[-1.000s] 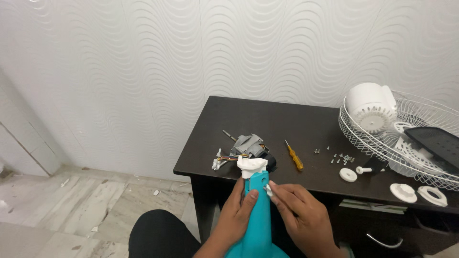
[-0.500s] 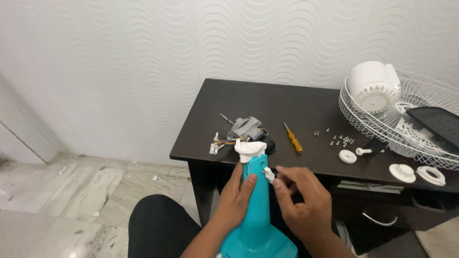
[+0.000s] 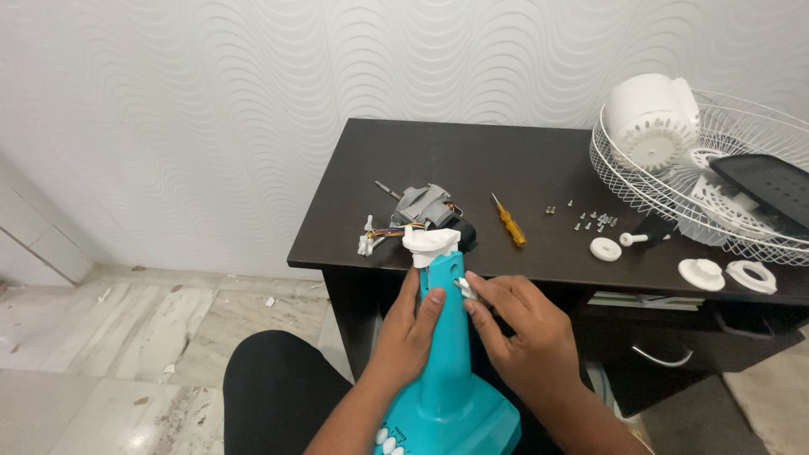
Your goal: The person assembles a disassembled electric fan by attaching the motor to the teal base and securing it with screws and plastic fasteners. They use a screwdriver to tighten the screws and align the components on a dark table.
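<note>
Fingers of my left hand (image 3: 410, 333) wrap around the teal fan stand (image 3: 447, 354), with the thumb lying along its front, so this hand is closed on the column. Fingers of my right hand (image 3: 521, 331) are pinched together on a small white clip (image 3: 464, 288) that sits on the right side of the column, just under the white cap (image 3: 431, 245) at its top. I cannot tell if the clip is free or attached to the stand.

The stand is upright between my knees, in front of the dark table (image 3: 472, 168), and its wide base is low in the picture with a row of white buttons (image 3: 386, 442).

On the table, just behind the white cap, a grey motor (image 3: 425, 207) lies with coloured wires going to the left. A yellow screwdriver (image 3: 508, 222) lies to the right of the motor, and near it some small screws (image 3: 590, 221) are scattered. Further right I see 3 round white plastic parts (image 3: 701, 271) near the table edge. At the far right a white wire grille (image 3: 716, 181) lies on the table with a white motor cover (image 3: 650, 118) and a dark flat piece (image 3: 765, 190) resting in it.
</note>
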